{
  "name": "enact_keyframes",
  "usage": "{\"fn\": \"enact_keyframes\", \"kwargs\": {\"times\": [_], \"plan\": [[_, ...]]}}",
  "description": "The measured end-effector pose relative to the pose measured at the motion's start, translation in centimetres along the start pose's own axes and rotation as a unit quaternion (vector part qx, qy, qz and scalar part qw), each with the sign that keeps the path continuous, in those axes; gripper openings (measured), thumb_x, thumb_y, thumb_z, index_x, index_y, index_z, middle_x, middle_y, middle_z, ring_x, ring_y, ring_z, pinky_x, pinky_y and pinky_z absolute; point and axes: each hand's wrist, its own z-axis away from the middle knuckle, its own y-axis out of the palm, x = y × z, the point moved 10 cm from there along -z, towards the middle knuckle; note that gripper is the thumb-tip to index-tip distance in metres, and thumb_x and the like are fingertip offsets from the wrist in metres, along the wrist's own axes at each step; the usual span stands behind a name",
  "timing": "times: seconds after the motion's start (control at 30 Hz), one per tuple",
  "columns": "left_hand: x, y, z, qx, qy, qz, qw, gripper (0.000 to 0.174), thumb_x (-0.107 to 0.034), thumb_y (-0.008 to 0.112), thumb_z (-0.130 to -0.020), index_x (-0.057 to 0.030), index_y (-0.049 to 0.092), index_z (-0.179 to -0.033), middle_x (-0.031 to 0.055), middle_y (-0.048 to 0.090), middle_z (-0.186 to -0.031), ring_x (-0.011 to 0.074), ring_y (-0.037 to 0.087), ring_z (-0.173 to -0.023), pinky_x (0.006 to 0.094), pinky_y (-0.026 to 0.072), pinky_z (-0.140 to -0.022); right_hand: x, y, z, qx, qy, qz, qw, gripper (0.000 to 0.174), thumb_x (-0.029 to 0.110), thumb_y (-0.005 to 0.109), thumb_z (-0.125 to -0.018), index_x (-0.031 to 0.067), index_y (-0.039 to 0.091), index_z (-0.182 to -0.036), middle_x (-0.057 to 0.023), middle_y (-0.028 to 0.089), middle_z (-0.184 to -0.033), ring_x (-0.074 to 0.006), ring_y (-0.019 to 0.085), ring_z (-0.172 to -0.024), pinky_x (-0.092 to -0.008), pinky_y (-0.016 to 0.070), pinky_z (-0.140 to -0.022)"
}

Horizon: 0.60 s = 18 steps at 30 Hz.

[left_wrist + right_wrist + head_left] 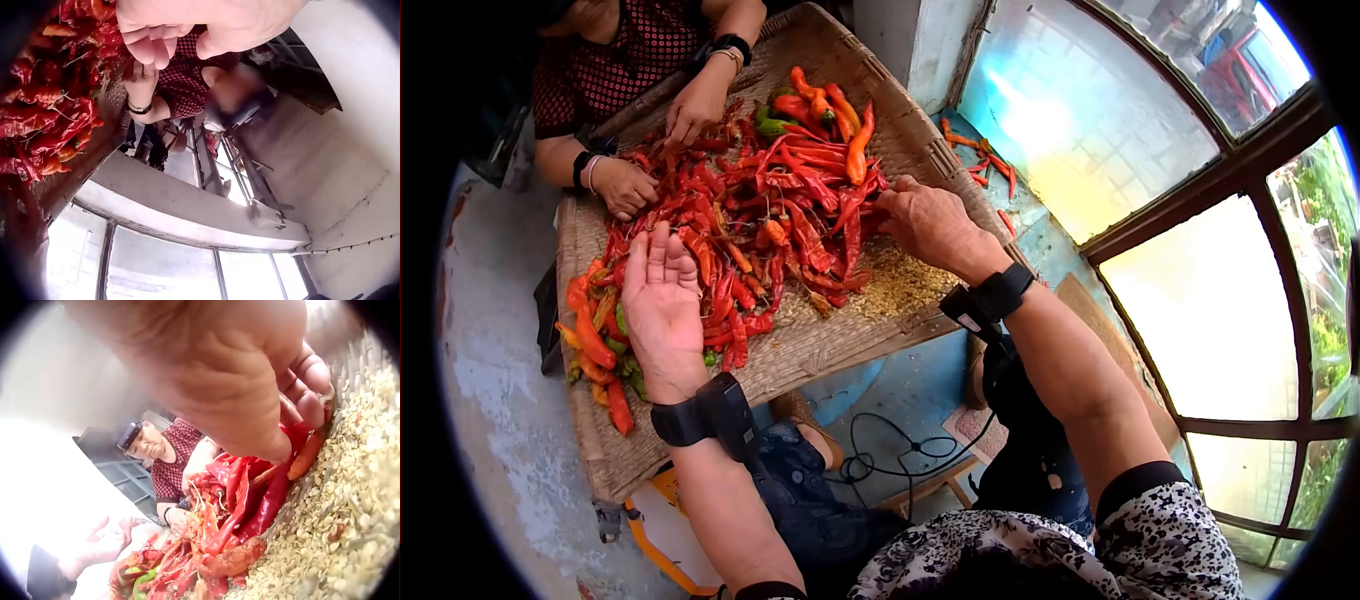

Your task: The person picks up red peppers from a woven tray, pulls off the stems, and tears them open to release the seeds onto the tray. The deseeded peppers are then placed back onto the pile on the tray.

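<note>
A large heap of red chili peppers [800, 190], many wrinkled or split, lies on a woven tray [800, 365]. My left hand [665, 315] is held palm up over the heap's near left side, its fingers loosely bent and holding nothing. At the heap's right edge is my right hand [935, 225], fingers curled down. In the right wrist view its thumb and fingers pinch a red chili pepper [297, 432] low over pale loose seeds [337, 531]. Smoother orange and red peppers [600, 350] with some green ones lie at the tray's left corner.
Across the tray another person's hands [625, 187] work in the heap's far left side. Whole peppers [860, 145] lie at the tray's far end. Several peppers [1000, 170] are on the ledge by the window [1090, 120]. A black cable [900, 455] hangs below the tray.
</note>
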Motion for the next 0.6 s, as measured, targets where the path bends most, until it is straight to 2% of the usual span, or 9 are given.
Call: {"fn": "enact_keyframes", "kwargs": {"times": [0.03,0.17,0.23,0.27,0.3,0.4,0.5,0.57,0.6], "plan": [[0.9,1.8,0.2,0.094,-0.03,-0.027,0.995,0.035,-0.022,0.058,-0.092,-0.0032,0.051,-0.121,0.0077,0.061,-0.107,0.0134,0.057,-0.091,0.0247,0.0469,-0.076,-0.3,0.3,-0.1,0.017,0.022,0.05,0.998,0.014,0.02,0.061,-0.082,0.0076,0.063,-0.089,-0.0171,0.06,-0.094,-0.0354,0.062,-0.079,-0.0433,0.0523,-0.067],[4.9,5.6,4.0,0.188,-0.08,-0.15,0.967,0.029,-0.017,0.054,-0.094,-0.0032,0.053,-0.12,0.0044,0.061,-0.097,0.0084,0.056,-0.079,0.021,0.0457,-0.069,0.2,0.2,0.2,0.08,0.034,0.061,0.994,0.014,0.018,0.064,-0.082,0.0052,0.063,-0.087,-0.0143,0.061,-0.083,-0.0361,0.061,-0.074,-0.0435,0.0489,-0.064],[7.1,7.0,5.6,0.253,-0.113,-0.238,0.931,0.029,-0.018,0.054,-0.095,-0.0035,0.053,-0.12,0.0043,0.062,-0.096,0.0073,0.055,-0.077,0.0201,0.0457,-0.067,2.5,-2.5,0.9,-0.002,-0.022,-0.116,0.993,0.01,0.014,0.061,-0.082,0.0035,0.063,-0.083,-0.0159,0.061,-0.073,-0.0373,0.06,-0.07,-0.045,0.0479,-0.062],[7.8,7.8,6.7,0.281,-0.105,-0.307,0.903,0.031,-0.02,0.054,-0.095,-0.0027,0.053,-0.12,0.0039,0.061,-0.098,0.0064,0.055,-0.079,0.0203,0.0457,-0.068,3.5,-3.5,1.1,-0.034,-0.065,-0.148,0.986,0.007,0.008,0.059,-0.081,0.002,0.062,-0.084,-0.015,0.062,-0.073,-0.0318,0.061,-0.067,-0.0408,0.0482,-0.059],[8.5,8.3,7.4,0.304,-0.099,-0.378,0.869,0.035,-0.022,0.054,-0.094,-0.0025,0.051,-0.123,0.0038,0.06,-0.101,0.0068,0.055,-0.08,0.0197,0.0453,-0.07,4.0,-3.9,1.3,-0.034,-0.068,-0.145,0.987,0.007,0.008,0.059,-0.081,0.002,0.062,-0.084,-0.015,0.062,-0.073,-0.0318,0.061,-0.067,-0.0408,0.0482,-0.059],[10.2,9.0,8.4,0.328,-0.049,-0.445,0.832,0.04,-0.009,0.056,-0.088,-0.0047,0.049,-0.128,0.009,0.059,-0.103,0.0137,0.058,-0.084,0.0274,0.0489,-0.076,5.0,-5.9,2.2,-0.033,-0.046,-0.297,0.953,0.007,0.001,0.061,-0.079,-0.0014,0.059,-0.085,-0.0086,0.06,-0.069,-0.0156,0.058,-0.062,-0.0289,0.048,-0.059],[11.7,9.6,9.4,0.374,-0.029,-0.438,0.817,0.044,-0.005,0.057,-0.086,-0.0076,0.048,-0.129,0.0098,0.06,-0.102,0.0149,0.06,-0.084,0.0283,0.0489,-0.076,5.7,-5.7,2.8,0.001,-0.069,-0.369,0.927,0.007,0.002,0.06,-0.079,-0.0007,0.059,-0.086,-0.0085,0.061,-0.071,-0.0155,0.059,-0.062,-0.0288,0.0484,-0.06],[11.9,10.0,9.6,0.384,0.008,-0.41,0.827,0.038,-0.003,0.056,-0.085,-0.0072,0.053,-0.123,0.008,0.063,-0.095,0.0152,0.061,-0.081,0.0283,0.049,-0.075,6.9,-5.7,3.2,0.018,-0.118,-0.333,0.935,0.006,0.003,0.059,-0.08,0.0004,0.058,-0.086,-0.009,0.061,-0.077,-0.0154,0.06,-0.072,-0.0297,0.0491,-0.066],[12.0,10.2,9.6,0.399,0.029,-0.444,0.802,0.033,-0.003,0.056,-0.085,-0.0058,0.056,-0.118,0.0069,0.064,-0.091,0.0154,0.062,-0.08,0.0285,0.0491,-0.075,7.1,-5.7,3.3,0.037,-0.123,-0.329,0.936,0.008,0.005,0.06,-0.082,0.0005,0.058,-0.089,-0.0085,0.062,-0.078,-0.0151,0.06,-0.073,-0.0298,0.0489,-0.067]]}}
